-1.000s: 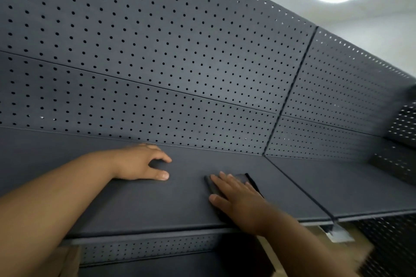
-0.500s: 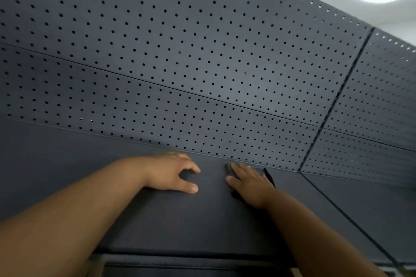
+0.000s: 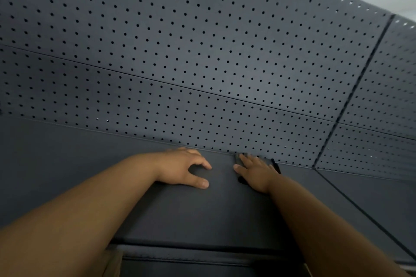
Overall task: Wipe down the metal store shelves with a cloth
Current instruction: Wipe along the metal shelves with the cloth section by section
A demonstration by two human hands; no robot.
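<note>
The person appears to be wiping the rear of the shelf (image 3: 171, 213). The right hand (image 3: 256, 172) is pressing flat, fingers straight, on the dark cloth (image 3: 276, 166), which is lying against the pegboard panel (image 3: 202, 63). The left hand (image 3: 183, 170) is resting loosely curled on the shelf, holding nothing. The next move is probably calling for the cloth to be dragged forward under steady pressure.

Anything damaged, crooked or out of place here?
Nothing stands out. The dark grey metal shelf and perforated grey back panel look intact; the right hand presses a dark cloth flat, the left hand rests on the shelf.
</note>
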